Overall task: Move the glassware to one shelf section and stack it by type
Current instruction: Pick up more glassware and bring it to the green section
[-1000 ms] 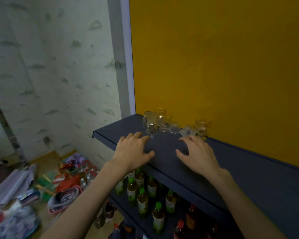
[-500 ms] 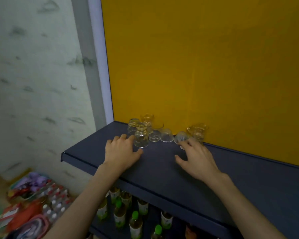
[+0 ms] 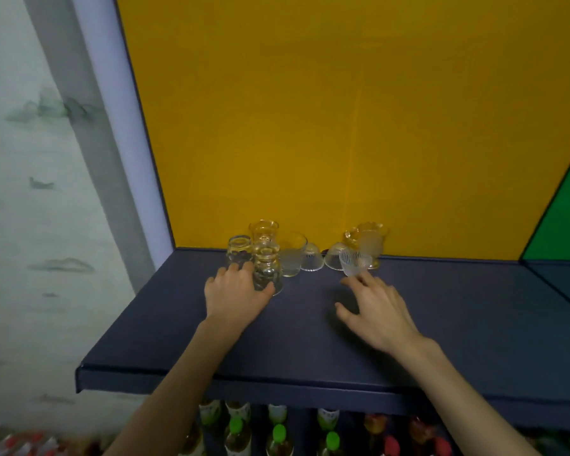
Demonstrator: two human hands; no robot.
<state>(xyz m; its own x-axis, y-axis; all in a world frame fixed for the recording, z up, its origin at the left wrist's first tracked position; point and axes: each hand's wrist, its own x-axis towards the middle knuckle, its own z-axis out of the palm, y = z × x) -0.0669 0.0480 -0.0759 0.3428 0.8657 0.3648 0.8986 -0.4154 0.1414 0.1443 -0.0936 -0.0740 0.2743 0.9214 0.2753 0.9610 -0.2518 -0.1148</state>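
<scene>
Clear glass, some of it tinted amber by the yellow panel [image 3: 310, 126] behind, makes up a small cluster at the back of a dark blue shelf [image 3: 310, 340] with a matte, flat top. Three waisted glasses stand upright, mouths up: one at the front [image 3: 266, 269], one to its left [image 3: 239, 251], one behind [image 3: 263, 231]. The left hand [image 3: 234, 299] lies beside the front glass, thumb against its base and fingers reaching round its left side, only loosely curled. A frosted tumbler [image 3: 293, 256] stands upright next to them, then two small ribbed bowls [image 3: 311, 260] [image 3: 335, 260] that seem to be tipped or upside down. A ribbed cup [image 3: 356, 263] stands upright in front of a scalloped amber glass [image 3: 371, 243]. The right hand [image 3: 379, 312] is spread open, fingertips just short of the ribbed cup. Green-capped bottles [image 3: 278, 436] fill the shelf below. Pale patterned wallpaper [image 3: 30, 225] covers the wall on the left.
</scene>
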